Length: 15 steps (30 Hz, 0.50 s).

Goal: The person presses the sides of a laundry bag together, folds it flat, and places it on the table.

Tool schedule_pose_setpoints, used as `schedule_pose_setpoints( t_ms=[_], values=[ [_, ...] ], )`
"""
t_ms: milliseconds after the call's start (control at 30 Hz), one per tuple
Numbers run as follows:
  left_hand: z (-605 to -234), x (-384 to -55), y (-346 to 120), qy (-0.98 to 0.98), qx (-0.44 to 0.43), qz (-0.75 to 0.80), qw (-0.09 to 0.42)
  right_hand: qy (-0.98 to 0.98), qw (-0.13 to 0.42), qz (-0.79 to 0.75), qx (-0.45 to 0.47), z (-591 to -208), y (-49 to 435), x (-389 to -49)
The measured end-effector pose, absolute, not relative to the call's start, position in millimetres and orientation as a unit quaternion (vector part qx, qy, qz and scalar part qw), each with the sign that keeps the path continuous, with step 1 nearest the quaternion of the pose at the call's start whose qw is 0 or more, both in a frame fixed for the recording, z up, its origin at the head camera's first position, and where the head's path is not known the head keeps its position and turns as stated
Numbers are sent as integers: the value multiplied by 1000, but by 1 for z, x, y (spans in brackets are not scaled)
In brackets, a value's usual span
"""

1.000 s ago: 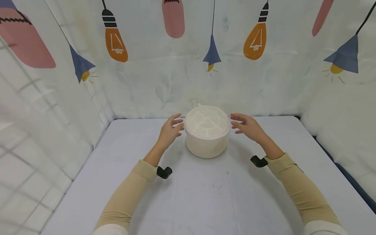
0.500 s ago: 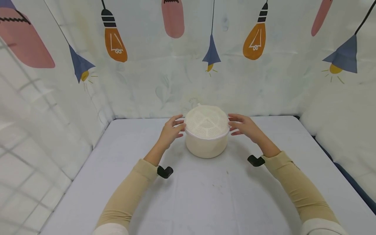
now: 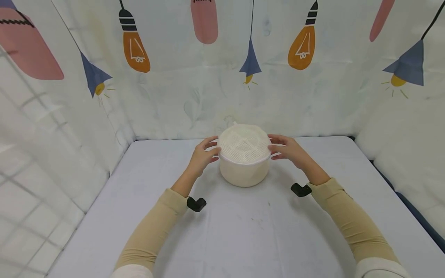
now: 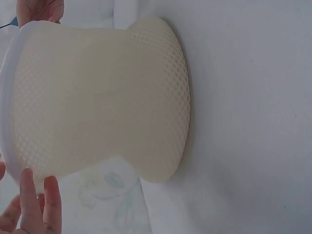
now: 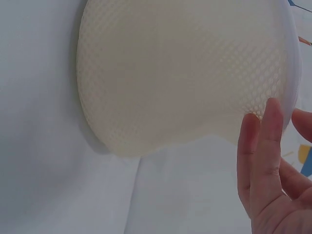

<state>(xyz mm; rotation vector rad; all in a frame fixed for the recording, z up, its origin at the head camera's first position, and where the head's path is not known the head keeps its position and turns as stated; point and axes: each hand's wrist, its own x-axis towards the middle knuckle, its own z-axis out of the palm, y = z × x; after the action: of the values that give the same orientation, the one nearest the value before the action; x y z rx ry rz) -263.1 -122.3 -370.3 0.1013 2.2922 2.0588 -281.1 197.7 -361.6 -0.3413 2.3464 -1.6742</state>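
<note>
A cream mesh laundry bag (image 3: 244,172) with a white rim stands upright on the white-covered table (image 3: 236,231), near its far edge. Its round mesh top faces up. My left hand (image 3: 200,156) is at its left side, fingers nearly straight and fingertips right at the rim. On the opposite side, my right hand (image 3: 290,152) touches the rim with extended fingers. In the right wrist view, two fingers (image 5: 268,146) lie against the mesh wall, with the thumb above the rim. The left wrist view shows the bag's wall (image 4: 97,97) bowed inward at mid-height.
A pale curtain (image 3: 167,100) printed with lamps and bulbs hangs right behind the table. More pale cloth (image 3: 41,154) closes off the left side, with a grid showing through. A black wrist mount (image 3: 196,204) sticks out from the left cuff, another black mount (image 3: 301,190) from the right.
My right hand has moved left, from just beside the bag to its rim. The left hand has come slightly inward to the rim. The bag has barely shifted left.
</note>
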Motion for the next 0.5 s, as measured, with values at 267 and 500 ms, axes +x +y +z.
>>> schedule_pose_setpoints(
  t_ms=[267,500],
  values=[
    [-368,-261,-120,734,20,677,37,785,128,-597,-102,-362,195,-281],
    [-367,-261,-118,728,15,684,43,785,126,-599,-102,-363,194,-282]
  ],
)
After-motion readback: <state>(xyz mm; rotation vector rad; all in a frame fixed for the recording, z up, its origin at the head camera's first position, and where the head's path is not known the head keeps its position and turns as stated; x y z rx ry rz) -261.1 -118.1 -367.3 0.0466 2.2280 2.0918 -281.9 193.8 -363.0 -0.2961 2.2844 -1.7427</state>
